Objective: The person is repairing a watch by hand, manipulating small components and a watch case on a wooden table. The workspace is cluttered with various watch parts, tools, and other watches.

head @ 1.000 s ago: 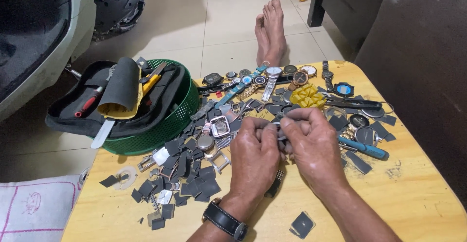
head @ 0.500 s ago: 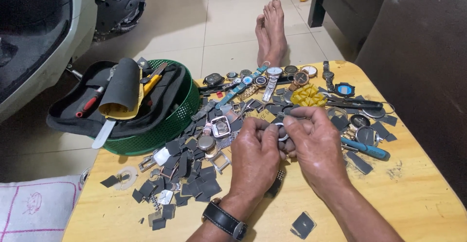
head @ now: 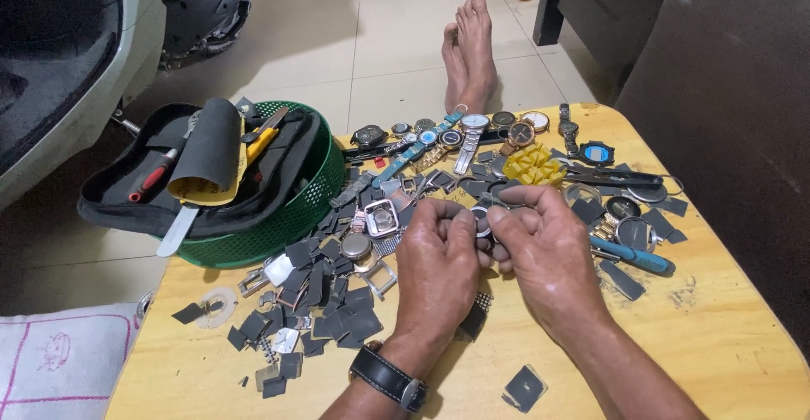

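Nearest me, my left wrist wears a black-strapped watch (head: 390, 378), and a lone dark flat piece (head: 523, 387) lies on the bare wood of the bench (head: 726, 352). Just above that, my left hand (head: 437, 264) and right hand (head: 547, 251) meet with fingers curled in tight. Between them they pinch a small round watch part (head: 483, 220), held just above the bench. Most of it is hidden by my fingers, so I cannot tell exactly what piece it is or how far I have got with it; I judge I am mid-way through working on this one item.

To the left a heap of dark flat pieces (head: 325, 302) and a square watch case (head: 381, 217) lie loose and unsorted. A blue-handled tool (head: 637, 258) rests to my right. Farther off, a row of wristwatches (head: 472, 129) lines the bench's far edge, beside a green basket (head: 312, 205) holding a black tool pouch (head: 211, 167). Beyond are my bare feet (head: 468, 48) on the tiled floor.
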